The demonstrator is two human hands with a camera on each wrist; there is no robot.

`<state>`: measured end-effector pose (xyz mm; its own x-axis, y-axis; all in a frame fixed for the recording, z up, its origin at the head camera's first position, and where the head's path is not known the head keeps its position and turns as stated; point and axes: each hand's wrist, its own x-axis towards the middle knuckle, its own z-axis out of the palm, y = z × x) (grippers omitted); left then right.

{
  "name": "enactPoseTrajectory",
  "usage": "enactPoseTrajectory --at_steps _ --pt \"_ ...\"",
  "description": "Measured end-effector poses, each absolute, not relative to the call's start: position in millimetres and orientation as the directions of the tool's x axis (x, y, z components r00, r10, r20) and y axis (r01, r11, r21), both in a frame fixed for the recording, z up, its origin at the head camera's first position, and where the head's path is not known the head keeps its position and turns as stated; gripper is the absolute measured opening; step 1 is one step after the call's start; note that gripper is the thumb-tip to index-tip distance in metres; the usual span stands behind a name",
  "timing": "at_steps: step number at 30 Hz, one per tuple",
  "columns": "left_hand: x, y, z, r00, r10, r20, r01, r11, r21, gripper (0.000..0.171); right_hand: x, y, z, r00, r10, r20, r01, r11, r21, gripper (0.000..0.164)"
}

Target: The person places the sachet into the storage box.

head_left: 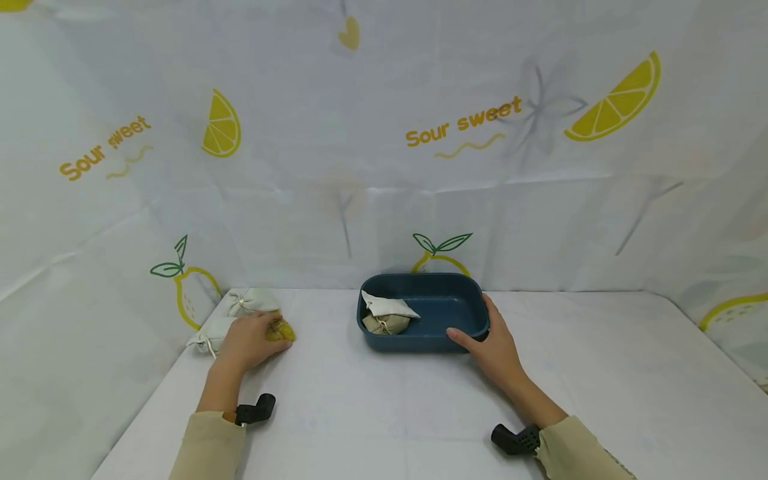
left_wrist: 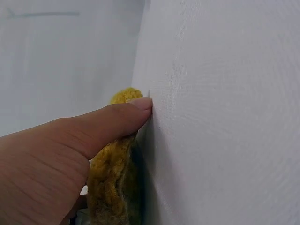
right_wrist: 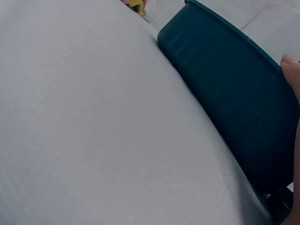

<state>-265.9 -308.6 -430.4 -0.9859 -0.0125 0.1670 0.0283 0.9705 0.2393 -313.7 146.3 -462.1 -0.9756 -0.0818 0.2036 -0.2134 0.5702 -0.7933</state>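
Observation:
At the left of the table, my left hand [head_left: 249, 340] holds a yellow fuzzy bundle [head_left: 281, 330], its exact kind unclear. The left wrist view shows the thumb laid across the bundle's yellow pile [left_wrist: 110, 180], close to the white tabletop; the other fingers are mostly hidden. My right hand [head_left: 497, 347] grips the right end of a dark blue rectangular basin [head_left: 420, 343], thumb over the front rim and fingers round the far corner. Inside the basin's left end lie a white cloth pouch [head_left: 389, 306] and a beige drawstring pouch [head_left: 385, 325].
Beside my left hand lie two pale drawstring pouches, one farther back [head_left: 252, 299] and one nearer [head_left: 211, 333], partly covered by the hand. A white printed curtain [head_left: 300, 233] rises behind the table and along its sides.

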Motion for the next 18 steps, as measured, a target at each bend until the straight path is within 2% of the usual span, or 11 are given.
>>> enactPoseTrajectory --at_steps 4,18 --pt "-265.1 -307.4 -431.9 -0.985 -0.035 0.169 0.005 0.973 0.232 0.063 -313.7 145.9 -462.0 -0.975 -0.084 0.205 -0.216 0.569 -0.793 0.108" --pt "-272.3 -308.7 -438.5 -0.965 -0.018 0.263 0.036 0.979 0.202 0.052 -312.7 149.2 -461.7 -0.975 -0.090 0.204 -0.218 0.574 -0.789 0.107"
